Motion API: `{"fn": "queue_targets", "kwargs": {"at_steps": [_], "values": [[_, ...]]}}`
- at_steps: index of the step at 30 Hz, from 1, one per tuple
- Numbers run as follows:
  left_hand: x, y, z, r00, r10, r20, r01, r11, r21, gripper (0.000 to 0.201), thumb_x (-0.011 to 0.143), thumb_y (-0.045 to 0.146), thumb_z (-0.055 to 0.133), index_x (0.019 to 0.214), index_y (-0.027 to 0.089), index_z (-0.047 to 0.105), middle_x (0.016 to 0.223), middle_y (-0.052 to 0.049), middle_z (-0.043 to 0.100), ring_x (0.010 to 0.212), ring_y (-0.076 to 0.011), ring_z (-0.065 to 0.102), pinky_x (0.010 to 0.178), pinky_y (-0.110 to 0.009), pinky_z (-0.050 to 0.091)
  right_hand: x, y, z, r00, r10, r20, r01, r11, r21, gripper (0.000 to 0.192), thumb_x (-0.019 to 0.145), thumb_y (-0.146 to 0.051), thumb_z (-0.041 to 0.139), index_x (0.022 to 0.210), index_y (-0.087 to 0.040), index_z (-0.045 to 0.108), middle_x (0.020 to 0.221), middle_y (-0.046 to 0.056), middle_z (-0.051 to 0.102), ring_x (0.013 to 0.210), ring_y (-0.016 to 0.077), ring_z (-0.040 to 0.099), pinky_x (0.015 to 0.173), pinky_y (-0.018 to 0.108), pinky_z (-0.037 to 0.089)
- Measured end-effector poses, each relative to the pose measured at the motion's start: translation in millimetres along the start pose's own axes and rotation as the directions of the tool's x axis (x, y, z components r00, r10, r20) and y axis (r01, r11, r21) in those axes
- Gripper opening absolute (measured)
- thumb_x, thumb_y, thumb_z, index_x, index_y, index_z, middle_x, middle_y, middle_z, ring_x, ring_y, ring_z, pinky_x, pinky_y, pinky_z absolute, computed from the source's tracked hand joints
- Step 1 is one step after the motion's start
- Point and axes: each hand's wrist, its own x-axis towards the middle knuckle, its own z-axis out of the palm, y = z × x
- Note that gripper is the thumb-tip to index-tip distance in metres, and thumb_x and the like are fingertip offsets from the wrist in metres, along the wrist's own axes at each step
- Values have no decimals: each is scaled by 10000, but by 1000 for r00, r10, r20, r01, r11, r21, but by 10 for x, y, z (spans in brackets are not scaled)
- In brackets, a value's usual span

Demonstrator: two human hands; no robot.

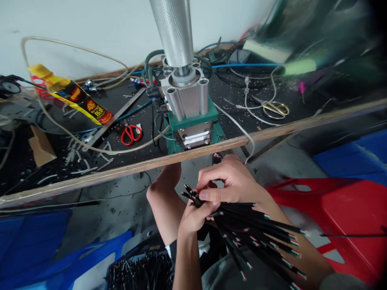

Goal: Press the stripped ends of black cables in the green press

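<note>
Holding the bundle of black cables over your lap: head view has your left hand closed round it, thumb over the top, likely so the short tips at left stay grouped while the long ends fan out right over your right forearm. Your right hand is half curled, thumb and index nearly meeting at those tips; can't tell if they pinch a single cable. Exposed red, white and green cores show at the ends, so the loose fan probably spares them from crushing.

Beyond your knees, the pneumatic press sits at the bench's near edge, white strips facing you, presumably for easy reach. Red-handled scissors lie left of it, gold-handled scissors right; both look parked within reach. More black cables sit heaped low at near left, handy to your left side.
</note>
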Motion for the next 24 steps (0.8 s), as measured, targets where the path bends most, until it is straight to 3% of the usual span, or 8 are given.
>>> {"fn": "queue_targets", "kwargs": {"at_steps": [3,8,11,14,16,19,24], "values": [[-11,-61,-24,997,-72,30,74,994,-78,445,715,627,956,894,253,794,666,-40,683,588,-240,630,478,-344,530,3,-44,-8,999,43,13,-42,995,-86,207,989,-264,736,811,-199,818,747,3,746,609,117,583,575,232,460],[-12,-33,-24,987,-140,74,146,986,-84,496,665,647,990,810,225,775,644,-29,644,561,-200,575,508,-332,496,-26,-58,71,992,80,-94,-91,989,-116,176,867,-119,703,712,-201,723,625,-41,660,526,92,469,525,222,396],[-30,32,37,981,-133,141,143,988,-58,546,681,712,959,727,213,743,602,-10,584,514,-159,495,493,-313,445,-34,15,141,979,106,-175,-106,994,9,178,878,-152,692,707,-202,688,638,-39,613,541,96,470,530,229,401],[-51,75,126,954,-124,274,122,992,22,593,748,735,907,625,193,699,550,-5,523,495,-145,465,487,-301,374,2,142,202,881,155,-448,7,940,341,172,929,-285,728,778,-211,693,706,-30,612,561,106,489,505,235,383],[-47,81,172,949,-133,286,127,991,43,642,760,769,881,591,184,675,532,-7,507,495,-144,470,484,-292,339,52,197,226,819,218,-530,52,893,448,194,930,-341,769,805,-213,694,710,-36,611,549,100,480,491,230,364],[3,83,198,958,-142,249,143,990,16,688,742,819,858,585,177,663,511,15,471,461,-110,399,456,-270,277,119,180,237,819,273,-504,-39,904,426,199,935,-351,783,820,-200,724,671,-44,604,552,90,476,517,226,376],[113,125,174,951,-130,281,148,988,-45,686,761,793,856,546,192,603,484,46,398,432,-82,305,436,-268,226,139,64,224,844,259,-470,-149,954,258,255,956,-441,814,907,-190,833,712,-10,672,636,110,565,585,244,435]]}}
